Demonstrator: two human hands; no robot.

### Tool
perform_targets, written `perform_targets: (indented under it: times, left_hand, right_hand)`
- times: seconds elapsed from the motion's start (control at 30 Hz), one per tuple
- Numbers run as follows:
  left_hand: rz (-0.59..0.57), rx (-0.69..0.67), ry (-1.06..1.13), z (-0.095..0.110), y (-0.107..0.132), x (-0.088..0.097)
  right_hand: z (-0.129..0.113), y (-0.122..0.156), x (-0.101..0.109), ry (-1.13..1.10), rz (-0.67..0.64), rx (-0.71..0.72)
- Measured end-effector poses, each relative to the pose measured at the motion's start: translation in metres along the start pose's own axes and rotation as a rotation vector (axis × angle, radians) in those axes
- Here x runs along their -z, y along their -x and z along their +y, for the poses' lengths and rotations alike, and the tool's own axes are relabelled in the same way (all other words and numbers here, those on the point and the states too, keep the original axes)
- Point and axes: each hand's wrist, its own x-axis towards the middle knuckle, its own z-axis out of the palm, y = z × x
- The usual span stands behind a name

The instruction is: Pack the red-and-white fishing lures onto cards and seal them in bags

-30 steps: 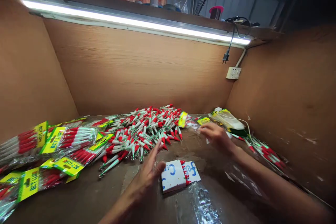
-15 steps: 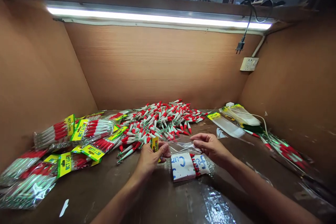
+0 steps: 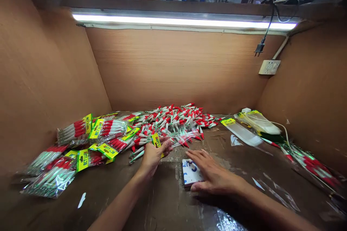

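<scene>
In my left hand (image 3: 155, 155) is a clear plastic bag (image 3: 184, 138) with a yellow BCT LURE header (image 3: 156, 140), pinched between thumb and fingers. The bag's clear part reaches right, in front of the loose lures. My right hand (image 3: 214, 173) lies over a small white block (image 3: 191, 171) with blue lettering, its fingers stretched across the far side and its thumb apart at the near edge. The palm hides the block's right part and anything lying on it there.
Red-and-white fishing lures (image 3: 173, 119) lie heaped at the back. Filled lure packets (image 3: 105, 130) are piled left. Empty header bags (image 3: 257, 121), a cable (image 3: 284, 130) and more lures (image 3: 311, 166) lie right. Plastic scraps (image 3: 282, 191) are near my right forearm. A plug (image 3: 259, 48) hangs overhead.
My right hand has let go of the bag and come down over the white block, covering the lures seen there earlier. My left hand keeps the bag. The view has shifted left.
</scene>
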Motion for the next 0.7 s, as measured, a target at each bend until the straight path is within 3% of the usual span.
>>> perform_targets:
  times: [0.1, 0.2, 0.3, 0.4, 0.53, 0.6, 0.7]
  left_hand:
    - [-0.069, 0.044, -0.048, 0.002, -0.002, 0.004]
    - [-0.161, 0.083, -0.095, 0.003, 0.000, 0.007]
    - [-0.263, 0.103, -0.181, 0.003, 0.003, 0.008]
    - [-0.356, 0.117, -0.359, -0.001, 0.004, 0.009]
    - [-0.384, -0.036, -0.684, -0.008, 0.004, 0.012]
    - [-0.340, -0.116, -0.799, -0.008, 0.009, 0.011]
    - [-0.169, -0.327, -1.157, -0.003, 0.028, -0.003]
  right_hand:
    - [-0.013, -0.002, 0.002, 0.072, -0.121, 0.086]
    - [-0.017, 0.010, 0.024, 0.048, -0.280, 0.143]
    - [-0.014, 0.038, 0.050, 0.012, -0.350, 0.060]
    - [-0.009, 0.072, 0.058, -0.035, -0.268, -0.088]
    - [0.003, 0.103, 0.036, 0.004, -0.033, -0.304]
    - [0.011, 0.110, 0.019, 0.059, 0.105, -0.407]
    - [0.019, 0.112, 0.002, 0.115, 0.266, -0.504]
